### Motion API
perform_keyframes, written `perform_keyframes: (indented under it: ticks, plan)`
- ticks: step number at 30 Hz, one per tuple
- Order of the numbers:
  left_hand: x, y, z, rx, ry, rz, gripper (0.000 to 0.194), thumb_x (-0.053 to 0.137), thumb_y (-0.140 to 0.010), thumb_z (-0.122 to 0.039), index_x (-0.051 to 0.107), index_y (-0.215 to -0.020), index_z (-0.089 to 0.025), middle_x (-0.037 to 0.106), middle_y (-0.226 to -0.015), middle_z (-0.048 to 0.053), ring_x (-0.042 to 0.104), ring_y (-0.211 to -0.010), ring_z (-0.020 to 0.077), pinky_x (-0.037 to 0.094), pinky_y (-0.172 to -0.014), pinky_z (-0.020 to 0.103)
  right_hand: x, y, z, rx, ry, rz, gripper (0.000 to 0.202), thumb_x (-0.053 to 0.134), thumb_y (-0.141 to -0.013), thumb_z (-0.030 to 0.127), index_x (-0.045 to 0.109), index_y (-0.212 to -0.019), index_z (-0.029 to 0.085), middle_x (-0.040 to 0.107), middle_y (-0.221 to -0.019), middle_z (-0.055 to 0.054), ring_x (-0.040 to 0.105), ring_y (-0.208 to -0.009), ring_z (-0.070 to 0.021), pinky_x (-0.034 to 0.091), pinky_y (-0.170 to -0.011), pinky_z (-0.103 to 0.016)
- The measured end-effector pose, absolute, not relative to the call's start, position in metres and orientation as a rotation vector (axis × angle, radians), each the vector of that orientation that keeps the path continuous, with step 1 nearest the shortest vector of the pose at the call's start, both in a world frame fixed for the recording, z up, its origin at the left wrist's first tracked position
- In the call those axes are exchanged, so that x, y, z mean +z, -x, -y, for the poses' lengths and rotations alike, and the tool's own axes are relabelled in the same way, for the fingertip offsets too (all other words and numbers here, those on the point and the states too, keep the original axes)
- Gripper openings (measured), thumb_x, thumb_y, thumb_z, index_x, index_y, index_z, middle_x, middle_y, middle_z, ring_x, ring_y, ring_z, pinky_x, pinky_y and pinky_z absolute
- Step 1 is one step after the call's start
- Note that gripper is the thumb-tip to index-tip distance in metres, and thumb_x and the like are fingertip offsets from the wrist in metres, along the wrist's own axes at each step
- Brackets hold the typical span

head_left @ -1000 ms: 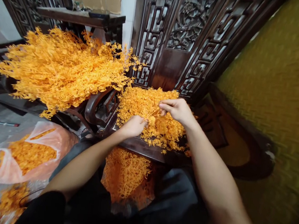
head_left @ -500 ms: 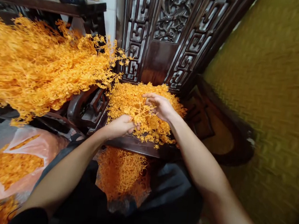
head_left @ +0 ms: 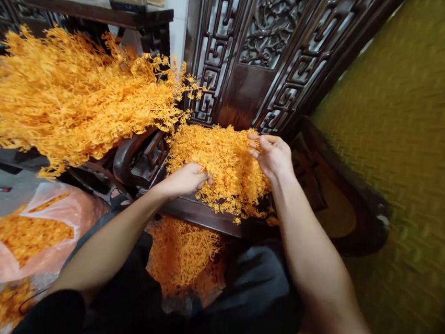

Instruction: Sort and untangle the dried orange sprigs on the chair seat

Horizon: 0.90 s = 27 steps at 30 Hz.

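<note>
A pile of small orange flowers (head_left: 234, 163) lies on the dark wooden chair seat (head_left: 210, 215). My left hand (head_left: 190, 179) is at the pile's front left, its fingers pinched together on an orange sprig whose outline blends into the pile. My right hand (head_left: 273, 153) hovers over the pile's right side with its fingers apart, and nothing shows between them. To the left, a large bunch of orange branching stems (head_left: 79, 100) lies over the chair's arm.
A pink plastic bag (head_left: 87, 217) with orange pieces is on the floor at the left. Orange stems (head_left: 190, 256) lie below the seat. Behind stands the carved chair back (head_left: 249, 91); a woven yellow-green surface (head_left: 416, 154) fills the right side.
My right hand has moved right, away from my left hand, and its fingers have spread. The whole scene has shifted slightly right in the view.
</note>
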State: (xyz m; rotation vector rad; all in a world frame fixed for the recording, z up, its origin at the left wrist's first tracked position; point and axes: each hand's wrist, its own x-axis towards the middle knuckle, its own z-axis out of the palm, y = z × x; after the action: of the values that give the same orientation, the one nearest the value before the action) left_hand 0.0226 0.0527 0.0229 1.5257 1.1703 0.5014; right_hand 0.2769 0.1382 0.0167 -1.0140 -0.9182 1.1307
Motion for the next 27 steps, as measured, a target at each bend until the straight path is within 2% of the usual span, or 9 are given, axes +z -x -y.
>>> perform_keyframes:
  ticks: [4,7,10,13,16,18,20,23,27]
  plan:
    - [0.02,-0.026,-0.059,0.61,-1.655,-1.358,0.026,0.045,-0.091,-0.018,0.057,-0.068,-0.016,0.041,-0.051,-0.005,0.036,-0.048,0.0098,0.027,-0.052,0.024,0.027,-0.246,-0.101,0.863,0.985,1.397,0.032,0.061,-0.094,0.054,0.061,-0.107,0.025,0.052,-0.071,0.003,0.042,-0.054,-0.011,0.037,-0.049,-0.024]
    - [0.017,-0.03,-0.061,0.684,-1.662,-1.357,0.03,0.047,-0.09,-0.018,0.045,-0.06,-0.018,0.038,-0.051,-0.005,0.033,-0.05,0.0092,0.023,-0.052,0.025,0.032,-0.223,-0.075,0.421,0.964,1.994,0.049,0.064,-0.092,0.058,0.065,-0.126,0.023,0.059,-0.084,-0.002,0.052,-0.07,-0.0156,0.044,-0.064,-0.03]
    - [0.014,-0.037,-0.06,0.685,-1.617,-1.284,0.032,0.05,-0.091,-0.02,0.044,-0.06,-0.018,0.038,-0.051,-0.005,0.032,-0.048,0.0078,0.022,-0.051,0.024,0.027,-0.209,-0.066,0.169,0.891,2.238,0.034,0.062,-0.097,0.047,0.071,-0.113,0.019,0.064,-0.089,-0.006,0.059,-0.081,-0.0186,0.046,-0.073,-0.032]
    - [0.013,-0.046,-0.055,0.679,-1.479,-1.076,0.033,0.046,-0.1,-0.033,0.055,-0.072,-0.017,0.039,-0.051,-0.006,0.032,-0.044,0.0072,0.024,-0.049,0.023,0.018,-0.21,-0.081,0.209,0.926,2.016,0.03,0.052,-0.102,0.036,0.068,-0.085,0.018,0.064,-0.079,-0.005,0.06,-0.075,-0.0154,0.047,-0.073,-0.03]
    - [0.014,-0.047,-0.051,0.623,-1.326,-0.918,0.033,0.042,-0.103,-0.04,0.058,-0.084,-0.019,0.037,-0.052,-0.008,0.027,-0.04,0.0069,0.023,-0.046,0.023,0.017,-0.241,-0.113,0.388,1.083,1.445,0.036,0.054,-0.1,0.046,0.058,-0.076,0.02,0.058,-0.07,-0.001,0.053,-0.06,-0.0117,0.044,-0.06,-0.027]
    - [0.012,-0.044,-0.051,0.568,-1.335,-0.971,0.034,0.043,-0.103,-0.04,0.06,-0.083,-0.018,0.038,-0.051,-0.007,0.027,-0.039,0.0072,0.023,-0.045,0.023,0.02,-0.272,-0.134,0.553,1.113,1.023,0.042,0.051,-0.099,0.056,0.05,-0.075,0.022,0.053,-0.066,0.003,0.04,-0.048,-0.0083,0.037,-0.047,-0.023]
    - [0.008,-0.038,-0.054,0.537,-1.442,-1.109,0.037,0.044,-0.102,-0.039,0.066,-0.084,-0.016,0.041,-0.051,-0.006,0.032,-0.041,0.0083,0.026,-0.046,0.024,0.022,-0.296,-0.147,0.712,1.074,0.866,0.041,0.06,-0.093,0.058,0.05,-0.078,0.021,0.06,-0.073,0.002,0.039,-0.047,-0.006,0.036,-0.045,-0.02]
    - [0.001,-0.034,-0.062,0.475,-1.722,-1.344,0.039,0.045,-0.102,-0.035,0.076,-0.09,-0.014,0.052,-0.056,-0.001,0.047,-0.051,0.0119,0.039,-0.055,0.025,0.019,-0.295,-0.14,0.826,1.031,0.996,0.038,0.074,-0.083,0.055,0.058,-0.084,0.021,0.064,-0.077,0.001,0.045,-0.05,-0.0064,0.037,-0.045,-0.02]
    - [-0.006,-0.038,-0.068,0.357,-2.052,-1.622,0.038,0.045,-0.101,-0.027,0.078,-0.095,-0.009,0.072,-0.08,0.013,0.069,-0.08,0.0209,0.051,-0.078,0.031,0.02,-0.236,-0.095,0.707,1.095,1.535,0.037,0.059,-0.094,0.056,0.07,-0.094,0.021,0.066,-0.077,-0.002,0.057,-0.061,-0.0124,0.048,-0.058,-0.027]
